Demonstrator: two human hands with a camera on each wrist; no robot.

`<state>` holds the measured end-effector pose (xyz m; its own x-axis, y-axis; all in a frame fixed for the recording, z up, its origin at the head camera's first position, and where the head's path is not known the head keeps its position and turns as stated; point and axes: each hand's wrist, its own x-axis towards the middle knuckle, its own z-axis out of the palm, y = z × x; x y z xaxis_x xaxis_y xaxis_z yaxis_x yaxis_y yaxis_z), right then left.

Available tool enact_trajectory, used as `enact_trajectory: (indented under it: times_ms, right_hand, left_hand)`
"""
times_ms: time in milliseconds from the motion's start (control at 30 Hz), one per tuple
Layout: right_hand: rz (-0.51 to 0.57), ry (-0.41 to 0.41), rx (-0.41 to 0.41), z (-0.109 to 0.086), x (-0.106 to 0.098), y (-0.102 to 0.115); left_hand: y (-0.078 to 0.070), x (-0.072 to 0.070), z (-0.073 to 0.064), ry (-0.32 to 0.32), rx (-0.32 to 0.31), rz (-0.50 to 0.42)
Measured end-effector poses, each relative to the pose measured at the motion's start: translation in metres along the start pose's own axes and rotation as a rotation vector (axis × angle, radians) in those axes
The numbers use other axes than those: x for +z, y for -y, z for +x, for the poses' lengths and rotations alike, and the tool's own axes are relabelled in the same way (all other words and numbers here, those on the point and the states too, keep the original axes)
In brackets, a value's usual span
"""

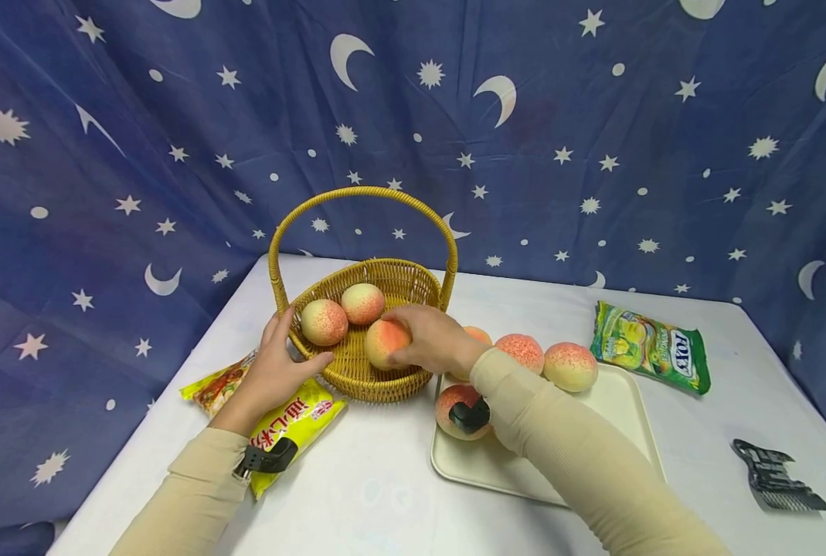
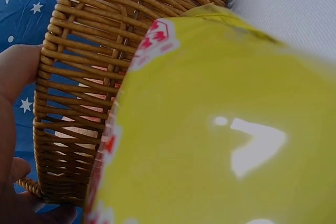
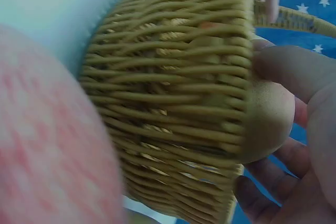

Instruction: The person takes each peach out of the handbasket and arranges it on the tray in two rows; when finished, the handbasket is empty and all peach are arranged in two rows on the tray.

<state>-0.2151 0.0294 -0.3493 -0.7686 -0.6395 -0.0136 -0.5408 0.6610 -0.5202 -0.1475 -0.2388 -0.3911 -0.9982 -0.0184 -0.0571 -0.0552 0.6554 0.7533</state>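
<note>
A woven wicker basket point(image 1: 374, 386) with a tall arched handle stands at the back of the table. My left hand point(image 1: 273, 376) holds its left rim near the foot of the handle, thumb at the edge. In my right hand point(image 1: 433, 338) is a peach point(image 1: 385, 345), gripped between thumb and fingers inside the front right of the basket. The right wrist view shows this peach point(image 3: 269, 121) partly behind the rim. Two more peaches, one on the left point(image 1: 324, 322) and one further back point(image 1: 363, 303), lie in the basket.
A cream tray point(image 1: 621, 417) on the right carries several peaches point(image 1: 570, 367), partly hidden by my right arm. A yellow pasta bag point(image 1: 301, 417) lies under my left wrist. Further right are a green snack bag point(image 1: 649, 347) and black combs point(image 1: 777, 479). A starry blue curtain point(image 1: 413, 131) hangs behind.
</note>
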Motion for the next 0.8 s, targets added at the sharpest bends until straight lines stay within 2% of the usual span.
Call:
enact_trajectory:
  times_ms: [233, 500, 800]
  right_hand:
    - [0.070, -0.045, -0.010, -0.010, -0.019, 0.005]
    - [0.017, -0.085, -0.068, -0.026, -0.038, -0.001]
    - [0.013, -0.180, -0.091, -0.062, -0.061, -0.014]
  left_hand:
    - [0.000, 0.000, 0.000, 0.000, 0.006, -0.003]
    - [0.002, 0.001, -0.001, -0.003, 0.006, -0.013]
    - [0.002, 0.001, 0.000, -0.004, 0.011, -0.010]
